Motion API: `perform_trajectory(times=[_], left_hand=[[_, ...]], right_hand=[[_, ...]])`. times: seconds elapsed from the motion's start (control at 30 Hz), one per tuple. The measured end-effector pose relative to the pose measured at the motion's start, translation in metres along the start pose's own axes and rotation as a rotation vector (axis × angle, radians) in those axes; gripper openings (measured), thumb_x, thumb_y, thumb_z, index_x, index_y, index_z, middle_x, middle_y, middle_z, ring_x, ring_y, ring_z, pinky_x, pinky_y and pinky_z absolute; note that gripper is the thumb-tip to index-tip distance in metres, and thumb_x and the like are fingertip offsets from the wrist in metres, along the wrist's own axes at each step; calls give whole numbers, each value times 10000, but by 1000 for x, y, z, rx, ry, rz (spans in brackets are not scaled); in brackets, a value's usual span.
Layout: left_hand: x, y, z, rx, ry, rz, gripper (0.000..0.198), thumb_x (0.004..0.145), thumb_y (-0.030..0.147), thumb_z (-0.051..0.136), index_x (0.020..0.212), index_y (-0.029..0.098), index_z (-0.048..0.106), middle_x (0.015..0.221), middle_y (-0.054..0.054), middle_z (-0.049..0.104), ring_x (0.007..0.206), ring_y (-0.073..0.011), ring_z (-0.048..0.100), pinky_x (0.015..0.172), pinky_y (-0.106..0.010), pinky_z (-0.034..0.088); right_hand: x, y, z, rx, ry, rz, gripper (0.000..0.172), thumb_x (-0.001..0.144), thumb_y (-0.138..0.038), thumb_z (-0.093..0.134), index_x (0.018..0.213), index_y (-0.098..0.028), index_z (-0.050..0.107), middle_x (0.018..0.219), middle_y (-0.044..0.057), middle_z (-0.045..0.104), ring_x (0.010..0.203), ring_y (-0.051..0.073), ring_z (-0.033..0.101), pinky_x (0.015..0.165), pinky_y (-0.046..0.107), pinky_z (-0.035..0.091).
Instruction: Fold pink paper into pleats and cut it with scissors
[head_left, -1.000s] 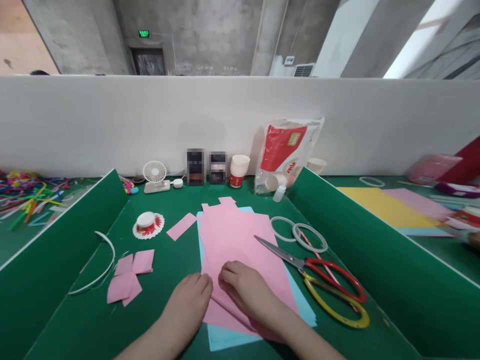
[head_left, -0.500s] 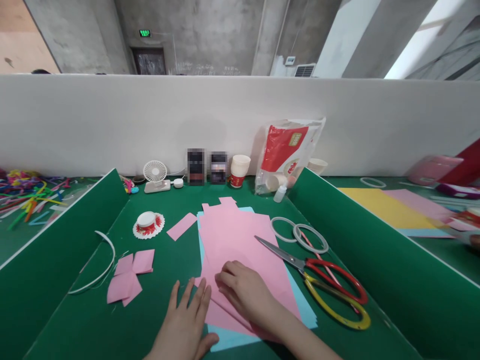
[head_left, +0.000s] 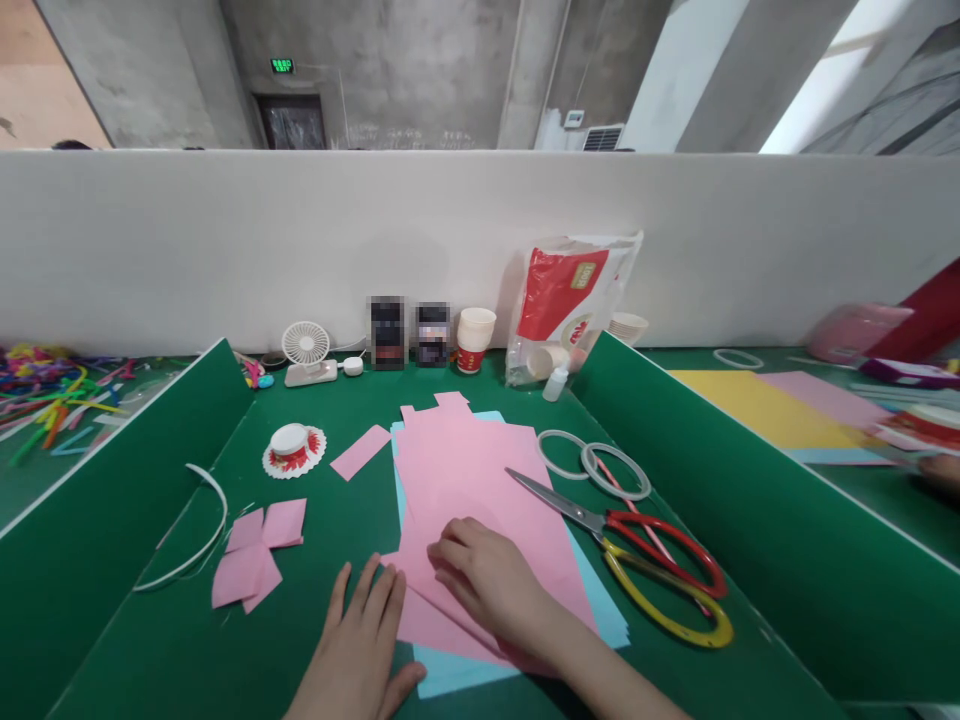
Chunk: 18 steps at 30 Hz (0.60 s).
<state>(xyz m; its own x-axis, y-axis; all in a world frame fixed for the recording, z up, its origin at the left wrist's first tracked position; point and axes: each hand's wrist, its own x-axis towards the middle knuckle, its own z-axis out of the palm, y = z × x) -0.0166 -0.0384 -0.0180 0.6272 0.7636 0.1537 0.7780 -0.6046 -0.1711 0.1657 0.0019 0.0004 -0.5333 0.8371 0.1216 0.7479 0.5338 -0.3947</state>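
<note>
A stack of pink paper sheets [head_left: 472,470] lies on a light blue sheet [head_left: 450,675] on the green table. My right hand [head_left: 491,580] rests on the near part of the pink paper, its fingers curled and pinching the top sheet near a fold. My left hand [head_left: 360,645] lies flat on the table just left of the paper, fingers stretched out and touching the sheet's left corner. It holds nothing.
Red and yellow scissors [head_left: 637,550] lie right of the paper, with two clear tape rings [head_left: 596,465] behind them. Pink paper squares [head_left: 259,550], a white curved strip [head_left: 199,530] and a small paper-cup hat [head_left: 294,448] sit left. Green dividers [head_left: 720,480] flank the space. Cups, a fan and a bag line the back wall.
My left hand has drawn back from beside the right hand and opened flat on the table. My right hand has shifted a little left, and the pink sheet's corner has slid left with it.
</note>
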Motion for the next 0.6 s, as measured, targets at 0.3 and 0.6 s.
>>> perform_trajectory(times=[0.3, 0.6], left_hand=[[-1, -1, 4, 117, 230, 55, 450, 775, 471, 412, 1053, 150, 559, 1041, -115, 631, 983, -257, 533, 815, -375, 352], [-2, -6, 0, 128, 176, 112, 377, 817, 387, 389, 1105, 178, 512, 1064, -88, 625, 1018, -224, 520, 849, -376, 363]], right_hand=[[0, 2, 2, -4, -2, -3, 119, 783, -156, 487, 832, -194, 589, 809, 27, 583, 757, 155, 506, 627, 246, 370], [-1, 2, 3, 0, 1, -10, 123, 784, -148, 482, 832, -190, 587, 802, 26, 580, 755, 150, 503, 625, 242, 372]])
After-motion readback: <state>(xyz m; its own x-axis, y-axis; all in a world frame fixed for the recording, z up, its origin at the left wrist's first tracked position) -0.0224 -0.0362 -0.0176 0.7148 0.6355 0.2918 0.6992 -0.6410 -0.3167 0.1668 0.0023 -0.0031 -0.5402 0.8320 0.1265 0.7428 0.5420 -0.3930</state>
